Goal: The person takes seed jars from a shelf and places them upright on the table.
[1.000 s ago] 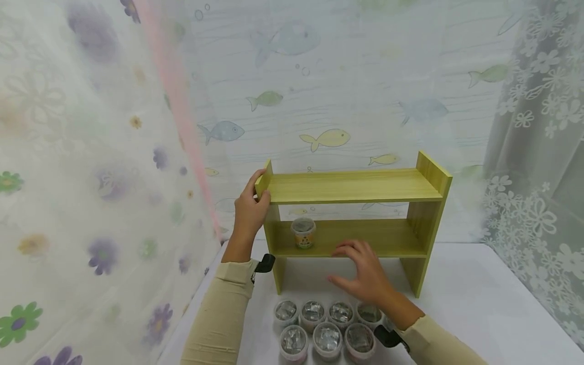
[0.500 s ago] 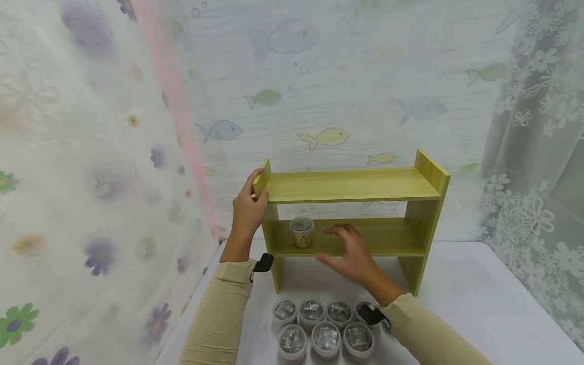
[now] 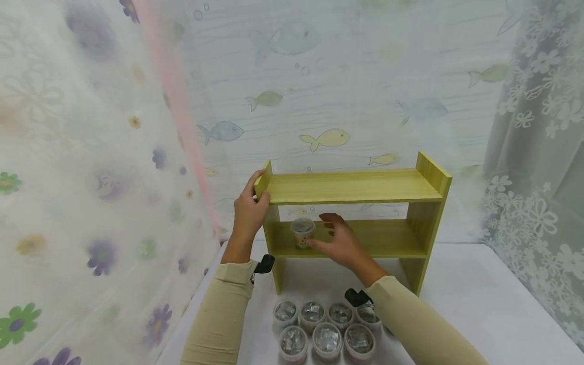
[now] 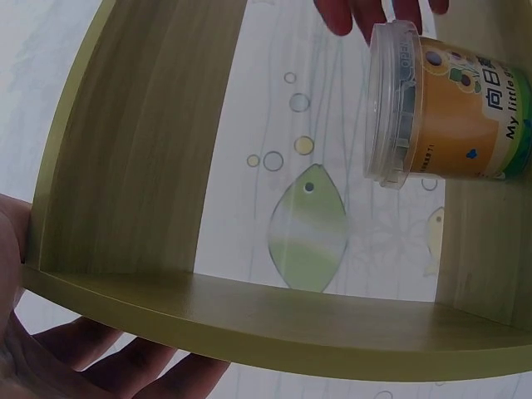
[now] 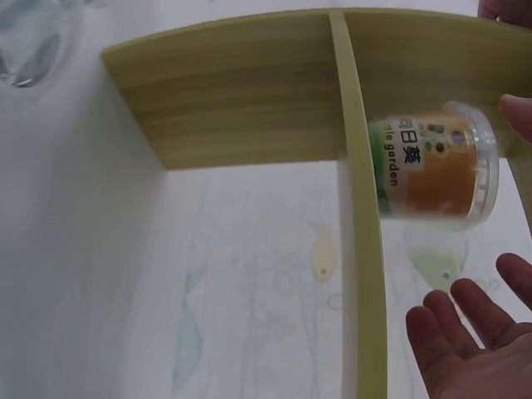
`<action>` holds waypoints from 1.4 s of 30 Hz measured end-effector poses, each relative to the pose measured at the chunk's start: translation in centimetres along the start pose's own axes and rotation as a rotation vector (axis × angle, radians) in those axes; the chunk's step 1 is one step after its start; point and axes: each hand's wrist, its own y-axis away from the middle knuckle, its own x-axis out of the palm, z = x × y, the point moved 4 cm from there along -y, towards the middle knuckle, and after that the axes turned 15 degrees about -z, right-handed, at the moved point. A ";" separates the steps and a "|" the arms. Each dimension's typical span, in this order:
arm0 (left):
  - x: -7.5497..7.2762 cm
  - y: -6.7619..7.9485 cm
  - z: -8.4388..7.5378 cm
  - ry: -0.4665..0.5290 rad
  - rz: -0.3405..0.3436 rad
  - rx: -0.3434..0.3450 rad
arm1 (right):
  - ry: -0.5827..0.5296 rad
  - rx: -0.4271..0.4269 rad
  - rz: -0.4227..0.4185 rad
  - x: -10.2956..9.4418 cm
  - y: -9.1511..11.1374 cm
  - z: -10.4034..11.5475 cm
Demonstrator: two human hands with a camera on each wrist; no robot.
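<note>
A small clear-lidded tub (image 3: pixel 302 234) with an orange and green label stands upright on the middle board of a yellow-green wooden shelf (image 3: pixel 351 188), near its left end. My left hand (image 3: pixel 250 210) grips the top of the shelf's left side panel, thumb in front and fingers over the outside. My right hand (image 3: pixel 343 247) is just right of the tub, thumb apart from the fingers, the thumb overlapping the tub's front in the head view. In the right wrist view, the fingers (image 5: pixel 478 320) are spread below the tub, with a gap between them and its wall.
Several more lidded tubs (image 3: pixel 327 338) stand in two rows on the white tabletop (image 3: pixel 465 284), in front of the shelf. Behind it hangs a fish-print curtain (image 3: pixel 292 101); a flower-print curtain (image 3: pixel 91 203) hangs at the left.
My right hand has moved left and up from in front of the shelf to beside the tub. My left hand has stayed on the side panel, and the tub has not moved.
</note>
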 end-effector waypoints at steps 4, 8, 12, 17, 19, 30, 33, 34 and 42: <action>0.1 0.0 0.1 -0.002 -0.001 -0.005 | -0.056 0.058 0.014 0.6 -0.6 -0.1; 0.0 0.0 0.1 0.007 -0.001 -0.010 | -0.059 0.081 0.025 1.2 -1.0 -0.1; 0.0 0.0 0.0 0.009 -0.003 -0.015 | -0.033 0.068 0.026 1.8 -1.4 0.3; 0.0 0.0 -0.1 0.015 -0.004 -0.011 | -0.004 0.064 0.019 2.4 -1.9 0.7; 0.0 0.0 -0.1 0.018 -0.007 -0.012 | -0.002 0.063 0.022 2.7 -2.1 0.8; -0.1 0.0 -0.2 0.015 -0.007 -0.029 | 0.035 0.044 0.044 3.7 -2.7 0.3; -0.1 0.0 -0.2 0.008 -0.012 -0.027 | 0.061 0.035 0.051 3.8 -2.8 0.2; 0.0 0.0 -0.2 0.007 -0.011 -0.027 | 0.063 0.034 0.054 3.8 -2.8 0.2; 0.0 0.1 -0.1 0.006 -0.014 -0.013 | 0.073 0.027 0.039 3.2 -2.5 0.4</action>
